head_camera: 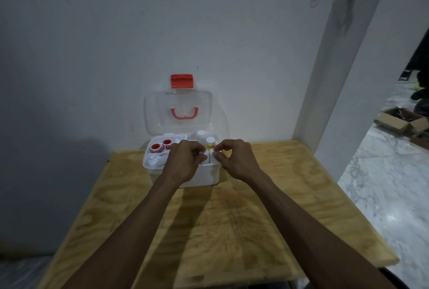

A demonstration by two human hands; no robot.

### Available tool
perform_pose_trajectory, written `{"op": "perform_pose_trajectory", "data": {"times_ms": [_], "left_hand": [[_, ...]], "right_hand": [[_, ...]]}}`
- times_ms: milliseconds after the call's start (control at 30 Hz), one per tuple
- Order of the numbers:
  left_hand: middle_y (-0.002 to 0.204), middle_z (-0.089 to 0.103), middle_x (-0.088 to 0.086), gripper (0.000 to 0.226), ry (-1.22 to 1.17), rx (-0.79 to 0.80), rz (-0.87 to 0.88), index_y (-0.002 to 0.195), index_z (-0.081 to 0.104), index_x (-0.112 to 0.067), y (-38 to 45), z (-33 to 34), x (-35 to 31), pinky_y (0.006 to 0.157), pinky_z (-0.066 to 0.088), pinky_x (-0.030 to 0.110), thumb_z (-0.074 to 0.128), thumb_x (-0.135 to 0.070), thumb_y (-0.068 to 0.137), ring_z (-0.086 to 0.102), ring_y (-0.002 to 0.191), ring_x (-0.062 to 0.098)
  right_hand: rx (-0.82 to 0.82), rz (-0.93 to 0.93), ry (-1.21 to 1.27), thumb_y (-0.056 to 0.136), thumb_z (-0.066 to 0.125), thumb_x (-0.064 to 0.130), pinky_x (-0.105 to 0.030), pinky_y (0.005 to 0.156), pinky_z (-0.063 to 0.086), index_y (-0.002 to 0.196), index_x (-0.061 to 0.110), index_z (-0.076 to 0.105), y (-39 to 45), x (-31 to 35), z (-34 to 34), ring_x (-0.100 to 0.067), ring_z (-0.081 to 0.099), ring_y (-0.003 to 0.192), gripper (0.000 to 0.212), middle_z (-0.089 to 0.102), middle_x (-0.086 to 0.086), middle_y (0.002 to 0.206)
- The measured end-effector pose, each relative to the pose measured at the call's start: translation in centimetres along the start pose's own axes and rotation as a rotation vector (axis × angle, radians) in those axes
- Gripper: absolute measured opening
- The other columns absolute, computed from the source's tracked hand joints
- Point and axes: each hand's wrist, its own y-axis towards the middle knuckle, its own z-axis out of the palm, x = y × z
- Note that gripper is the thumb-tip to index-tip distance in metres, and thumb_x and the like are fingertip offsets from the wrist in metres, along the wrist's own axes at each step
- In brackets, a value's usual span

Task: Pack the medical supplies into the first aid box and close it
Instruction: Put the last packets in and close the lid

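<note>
A white first aid box [209, 176] stands at the far edge of the wooden table [232, 219]. Its clear lid [178, 112], with a red latch [182, 81] and red handle, stands open against the wall. Inside on the left lie two red tape rolls [160, 145] and white packets [156, 160]. On the right stand small bottles [210, 142] with white caps. My left hand [184, 161] and my right hand [236, 161] are over the box's right compartment, fingers pinched on small white items [207, 155] between them.
A white wall rises right behind the box. A white pillar [336, 79] stands at the table's right rear corner. Beyond it is a marble floor with open cardboard boxes [401, 121]. The near half of the table is bare wood.
</note>
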Motion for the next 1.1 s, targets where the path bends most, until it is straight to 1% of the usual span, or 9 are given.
{"op": "perform_pose_trajectory", "data": {"times_ms": [133, 267, 500, 700, 767, 833, 933, 1033, 1100], "left_hand": [[0.113, 0.072, 0.009, 0.032, -0.017, 0.001, -0.008, 0.116, 0.069, -0.008, -0.1, 0.0, -0.2, 0.084, 0.050, 0.029, 0.070, -0.012, 0.085, 0.069, 0.098, 0.019], [0.110, 0.073, 0.010, 0.032, -0.020, 0.011, 0.017, 0.115, 0.069, -0.007, -0.2, 0.0, -0.1, 0.080, 0.051, 0.027, 0.071, -0.011, 0.084, 0.070, 0.096, 0.018], [0.112, 0.072, 0.010, 0.033, -0.020, 0.008, 0.016, 0.117, 0.068, -0.007, -0.3, 0.0, -0.1, 0.080, 0.057, 0.035, 0.071, -0.012, 0.084, 0.069, 0.097, 0.019], [0.114, 0.071, 0.010, 0.033, -0.020, -0.016, 0.020, 0.117, 0.068, -0.007, -0.3, -0.1, -0.1, 0.083, 0.051, 0.028, 0.071, -0.014, 0.085, 0.069, 0.099, 0.019], [0.115, 0.071, 0.009, 0.036, -0.041, -0.048, 0.013, 0.119, 0.067, -0.008, -0.4, -0.4, -0.1, 0.086, 0.052, 0.029, 0.071, -0.018, 0.085, 0.069, 0.099, 0.018], [0.114, 0.072, 0.007, 0.037, -0.062, -0.102, 0.009, 0.118, 0.068, -0.010, -0.3, -0.9, 0.0, 0.087, 0.056, 0.035, 0.071, -0.024, 0.085, 0.069, 0.097, 0.014], [0.110, 0.073, 0.003, 0.036, -0.053, -0.212, 0.027, 0.115, 0.070, -0.011, 0.3, -2.3, 0.0, 0.081, 0.054, 0.026, 0.071, -0.030, 0.084, 0.069, 0.091, 0.009], [0.111, 0.073, 0.003, 0.038, -0.054, -0.312, 0.011, 0.115, 0.069, -0.011, 1.4, -4.1, 0.5, 0.082, 0.053, 0.024, 0.070, -0.032, 0.085, 0.070, 0.091, 0.010], [0.113, 0.072, 0.004, 0.039, -0.033, -0.366, -0.010, 0.117, 0.067, -0.010, 2.3, -5.3, 1.4, 0.084, 0.051, 0.024, 0.069, -0.033, 0.086, 0.069, 0.094, 0.013]], "right_hand": [[-0.005, -0.008, 0.008, 0.088, 0.070, 0.021, -0.020, 0.081, 0.041, 0.107, 0.011, 0.074, -0.1, 0.1, -0.2, -0.010, 0.061, 0.095, 0.022, 0.073, -0.004, 0.111], [0.004, -0.009, 0.007, 0.088, 0.070, 0.023, -0.022, 0.083, 0.044, 0.113, 0.011, 0.072, -0.1, 0.1, -0.2, -0.015, 0.064, 0.100, 0.028, 0.072, -0.005, 0.114], [0.005, -0.005, 0.003, 0.088, 0.070, 0.023, -0.023, 0.083, 0.045, 0.114, 0.011, 0.072, -0.2, 0.0, -0.2, -0.015, 0.063, 0.099, 0.028, 0.071, -0.005, 0.115], [-0.010, 0.000, 0.021, 0.087, 0.071, 0.027, -0.028, 0.085, 0.051, 0.113, 0.015, 0.072, -0.1, 0.0, -0.2, -0.009, 0.058, 0.091, 0.028, 0.071, -0.003, 0.115], [-0.027, -0.001, 0.035, 0.087, 0.072, 0.027, -0.026, 0.081, 0.050, 0.112, 0.016, 0.072, 0.0, 0.1, -0.4, -0.009, 0.059, 0.090, 0.028, 0.071, -0.001, 0.113], [-0.052, -0.015, 0.050, 0.086, 0.072, 0.028, -0.026, 0.080, 0.051, 0.110, 0.017, 0.072, 0.5, 0.4, -0.8, -0.010, 0.062, 0.089, 0.026, 0.072, 0.000, 0.109], [-0.094, -0.007, 0.105, 0.087, 0.071, 0.029, -0.023, 0.077, 0.051, 0.109, 0.016, 0.072, 1.5, 1.1, -1.4, -0.010, 0.065, 0.088, 0.026, 0.072, 0.002, 0.104], [-0.142, 0.016, 0.167, 0.088, 0.070, 0.028, -0.021, 0.076, 0.051, 0.111, 0.015, 0.071, 3.0, 2.1, -1.8, -0.009, 0.066, 0.086, 0.027, 0.072, 0.002, 0.101], [-0.174, 0.032, 0.201, 0.088, 0.069, 0.029, -0.025, 0.078, 0.054, 0.114, 0.016, 0.069, 4.3, 2.7, -2.0, -0.010, 0.066, 0.086, 0.030, 0.071, 0.001, 0.101]]}}
